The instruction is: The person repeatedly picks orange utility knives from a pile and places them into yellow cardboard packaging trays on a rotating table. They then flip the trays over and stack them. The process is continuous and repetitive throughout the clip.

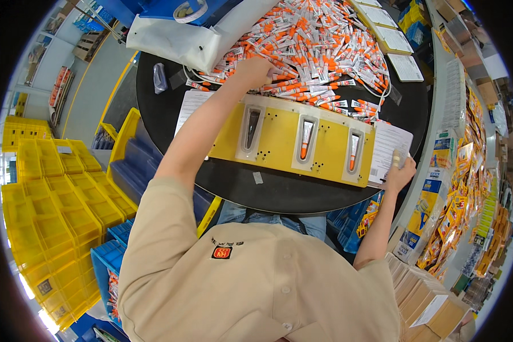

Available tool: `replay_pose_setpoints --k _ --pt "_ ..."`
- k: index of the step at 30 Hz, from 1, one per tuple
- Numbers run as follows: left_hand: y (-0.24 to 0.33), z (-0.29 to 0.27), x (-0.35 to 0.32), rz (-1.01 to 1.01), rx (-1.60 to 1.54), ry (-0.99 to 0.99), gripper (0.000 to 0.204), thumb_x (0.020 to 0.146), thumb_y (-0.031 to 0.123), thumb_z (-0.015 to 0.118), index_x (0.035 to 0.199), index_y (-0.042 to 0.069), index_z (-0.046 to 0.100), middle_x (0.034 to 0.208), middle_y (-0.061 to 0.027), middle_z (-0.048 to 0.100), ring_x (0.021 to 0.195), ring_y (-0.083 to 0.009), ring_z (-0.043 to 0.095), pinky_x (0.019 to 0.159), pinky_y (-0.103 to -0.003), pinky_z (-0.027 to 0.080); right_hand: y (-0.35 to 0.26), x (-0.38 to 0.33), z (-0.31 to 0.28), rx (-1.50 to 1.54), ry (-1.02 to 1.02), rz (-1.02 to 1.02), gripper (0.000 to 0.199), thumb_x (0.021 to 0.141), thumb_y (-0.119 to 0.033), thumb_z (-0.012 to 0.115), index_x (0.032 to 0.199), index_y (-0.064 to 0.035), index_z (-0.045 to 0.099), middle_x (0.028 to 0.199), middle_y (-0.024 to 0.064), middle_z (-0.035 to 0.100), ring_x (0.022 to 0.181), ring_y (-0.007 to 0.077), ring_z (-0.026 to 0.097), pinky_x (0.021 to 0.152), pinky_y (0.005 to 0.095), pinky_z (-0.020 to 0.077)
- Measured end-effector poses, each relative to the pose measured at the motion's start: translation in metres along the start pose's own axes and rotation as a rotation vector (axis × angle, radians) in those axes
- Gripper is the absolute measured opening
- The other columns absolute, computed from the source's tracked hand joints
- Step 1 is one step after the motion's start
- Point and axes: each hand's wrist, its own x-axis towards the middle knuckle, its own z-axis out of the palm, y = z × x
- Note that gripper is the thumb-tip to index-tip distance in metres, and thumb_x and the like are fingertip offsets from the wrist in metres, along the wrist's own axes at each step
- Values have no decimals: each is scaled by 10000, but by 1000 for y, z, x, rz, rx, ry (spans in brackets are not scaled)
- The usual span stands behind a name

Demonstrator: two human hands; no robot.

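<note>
In the head view, the left hand reached across the yellow fixture to the near left part of a heap of orange-and-white tubes. Its fingers were bent among the tubes; whether they gripped one could not be told, since the back of the hand covered the fingertips. The right hand lay at the outer edge of the right-hand printed sheets, its thumb side against the paper; how firmly it was closed could not be made out. The fixture lay on a round black surface, between the heap and the person, and bore three elongated, pale-rimmed slots. The middle slot contained one tube, as did the right slot, both with the orange end toward the person; the left slot appeared dark inside. Further printed sheets projected beyond the fixture's left end. A white bag lay left of the heap, and yellow crates stood at far left.
</note>
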Motion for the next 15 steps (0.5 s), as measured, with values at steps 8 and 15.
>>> replay_pose_setpoints --k 8,15 --pt "14 10 -155 664 124 290 256 769 74 602 1020 102 638 1030 -21 636 963 -206 625 786 -327 518 -124 -63 -85 693 -181 -37 304 924 -178 642 1123 48 604 967 153 672 895 208 631 813 301 481" --pt "-19 35 -154 578 -13 241 372 776 56 623 1149 50 614 1155 -75 631 1061 -292 604 876 -364 507 -202 -121 18 586 -327 21 315 935 -193 597 1127 38 502 933 280 645 871 460 621 760 461 480"
